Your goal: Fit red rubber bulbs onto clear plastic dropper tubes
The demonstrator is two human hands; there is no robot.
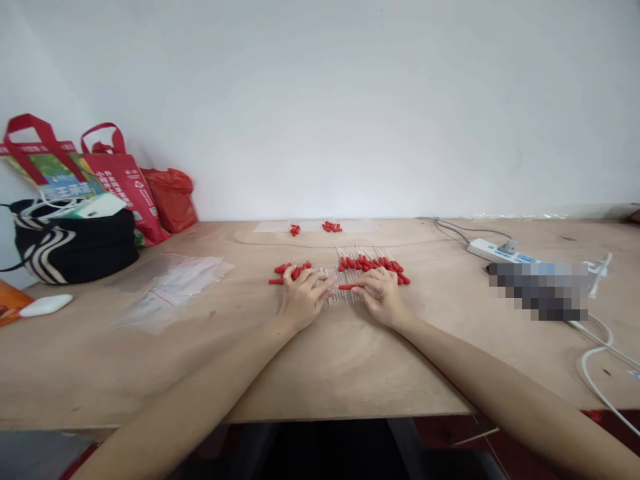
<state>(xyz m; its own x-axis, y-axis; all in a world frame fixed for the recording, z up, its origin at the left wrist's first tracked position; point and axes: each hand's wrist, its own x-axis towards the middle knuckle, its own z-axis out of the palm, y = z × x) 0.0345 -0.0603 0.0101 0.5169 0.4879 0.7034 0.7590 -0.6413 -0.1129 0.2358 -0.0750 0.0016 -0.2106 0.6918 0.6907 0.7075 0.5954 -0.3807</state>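
Observation:
My right hand [384, 293] pinches a short red tube-shaped piece [346, 287] between thumb and fingertips. Facing it, my left hand [306, 298] has its thumb and fingers drawn together near the piece's other end; what they hold is too small to make out. Thin clear sticks [339, 298] lie in a row under and between both hands. Behind my right hand is a heap of red-tipped pale sticks [367, 262]. More red pieces [301, 270] lie behind my left hand, partly covered by it, and a single one [275, 281] sticks out to the left.
Two small clusters of red pieces [332, 227] rest on clear plastic [313, 227] by the wall. Clear plastic bags [175, 290] lie left, near a black bag [75, 243] and red shopping bags [123, 187]. At right are a power strip [500, 251], cables [585, 367] and a blurred-out object [543, 290].

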